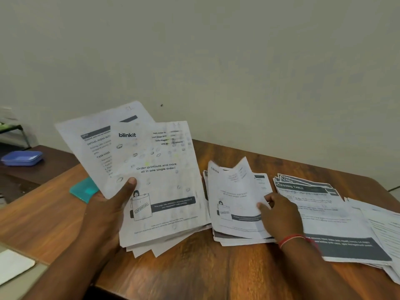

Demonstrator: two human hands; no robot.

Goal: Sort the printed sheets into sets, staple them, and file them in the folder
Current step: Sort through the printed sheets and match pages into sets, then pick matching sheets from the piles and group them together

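My left hand [108,211] grips a fanned bundle of printed sheets [160,187], thumb on the front "blinkit" cover page, held tilted above the wooden table [194,267]. My right hand [279,213] rests on a middle pile of sheets [233,213] lying on the table, fingers pinching the top cover page, whose upper edge curls up. To the right lies another spread of sheets [324,213] with dark header bars, one reading "DRESSING TABLE". No stapler or folder is clearly visible.
A teal flat object [83,190] lies on the table behind the held bundle. A blue plastic tray [21,158] sits on a darker side surface at far left. A white card [13,265] lies at the lower left. A plain wall stands behind the table.
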